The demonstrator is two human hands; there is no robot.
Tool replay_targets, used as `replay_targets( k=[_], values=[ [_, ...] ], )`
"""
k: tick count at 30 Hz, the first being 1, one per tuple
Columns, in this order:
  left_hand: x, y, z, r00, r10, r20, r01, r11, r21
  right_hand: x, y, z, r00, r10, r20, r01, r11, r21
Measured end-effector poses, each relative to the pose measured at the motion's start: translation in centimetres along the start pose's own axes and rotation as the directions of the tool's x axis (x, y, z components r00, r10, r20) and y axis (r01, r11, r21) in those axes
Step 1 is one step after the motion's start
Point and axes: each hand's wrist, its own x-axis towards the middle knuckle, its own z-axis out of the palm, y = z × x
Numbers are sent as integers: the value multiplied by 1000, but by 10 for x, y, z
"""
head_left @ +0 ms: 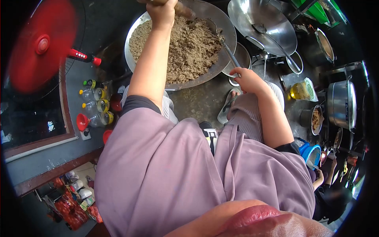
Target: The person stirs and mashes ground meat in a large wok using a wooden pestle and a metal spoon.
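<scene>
A wide metal wok (185, 83) holds a heap of crumbly brown-grey food (189, 53). My left hand (162, 12) reaches over the far side of the wok, closed on a thick brown wooden stick (184, 10) whose lower end meets the food. At the near right of the wok, my right hand (249, 81) grips the handle of a long metal ladle (231, 54). The ladle's head rests in the food by the right side of the heap, partly covered.
A red fan (42, 44) spins at left above several bottles (94, 94). At right stand an empty wok (262, 23) with a ladle, an oil pouch (304, 91) and a large pot (341, 104). Another person's arm (318, 179) shows at lower right.
</scene>
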Motion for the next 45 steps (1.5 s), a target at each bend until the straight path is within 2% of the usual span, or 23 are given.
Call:
replay_targets(
  k=[3, 4, 5, 7, 8, 12, 13, 15, 17, 18, 19, 23, 25, 27, 28, 31, 32, 33, 35, 37, 41, 42, 45],
  values=[
    [-3, 10, 5, 994, 71, 83, -76, 995, 63, -2, -5, 1, 1000, 11, 5, -11, 1000, 23],
    [0, -29, -9, 996, 88, 17, -89, 985, 146, -2, -6, 2, 1000, 15, 7, -15, 999, 30],
    [-6, -38, -12, 992, 15, 125, -22, 999, 50, -2, -6, 1, 1000, 20, 7, -20, 999, 34],
    [-31, -90, -33, 994, -86, 68, 71, 977, 200, 3, 0, 2, 1000, -4, 10, 4, 1000, 11],
    [-29, -89, -34, 997, -19, 73, 5, 981, 195, 2, 0, 3, 1000, -4, 9, 4, 1000, 5],
    [-8, -30, -2, 999, -48, 17, 50, 991, -125, 2, 2, 1, 1000, -14, -7, 14, 1000, -11],
    [-2, -1, 4, 993, 90, 72, -101, 980, 171, 2, 3, 2, 999, -31, -10, 31, 999, -18],
    [-3, 15, 12, 992, 96, 82, -106, 987, 121, -1, 0, 1, 1000, -19, -5, 19, 999, -28],
    [-8, -10, 1, 987, 87, 133, -104, 986, 132, -2, -2, 0, 1000, -9, -7, 9, 1000, -19],
    [-15, -39, -9, 984, -102, 145, 85, 989, 118, -2, -2, 0, 1000, -6, 1, 6, 1000, -14],
    [-25, -77, -27, 979, -121, 166, 75, 963, 257, -1, -1, 1, 1000, -3, 6, 3, 1000, -11],
    [-19, -45, -7, 984, -149, 93, 148, 989, 17, 1, 2, 2, 1000, -10, -6, 10, 1000, -13],
    [-4, 22, 14, 986, 99, 135, -106, 993, 48, 1, 4, 0, 999, -19, -37, 21, 998, 54],
    [2, 61, 25, 966, 173, 191, -179, 984, 14, 0, 4, -2, 999, -16, -50, 22, 992, 121],
    [-1, 73, 30, 962, 155, 223, -133, 985, -112, -1, 1, -2, 999, 2, -51, 6, 988, 154],
    [-12, 34, 16, 934, 49, 355, -120, 976, 181, -1, 1, 0, 999, -3, -44, 10, 990, 139],
    [-21, -3, 1, 887, -181, 424, 74, 963, 257, 1, 2, 0, 999, -18, -44, 23, 993, 112],
    [-44, -42, -12, 922, -163, 351, 42, 944, 328, 1, 5, 3, 999, -16, -46, 21, 993, 118],
    [-45, -65, -14, 976, -61, 209, 50, 997, 61, 5, 9, 4, 997, -13, -70, 22, 991, 132],
    [-35, -24, -1, 981, -178, 72, 178, 984, 0, 0, 10, 3, 998, -33, -52, 38, 996, 87],
    [-5, 89, 27, 980, 138, 140, -127, 988, -90, 0, 7, 2, 999, -8, -38, 12, 995, 101],
    [-4, 96, 31, 962, 223, 160, -189, 960, -207, 3, 9, 3, 999, -19, -40, 23, 995, 100],
    [-14, 57, 17, 963, 19, 268, -39, 997, 70, 3, 4, 3, 1000, -5, -20, 7, 995, 100]
  ],
)
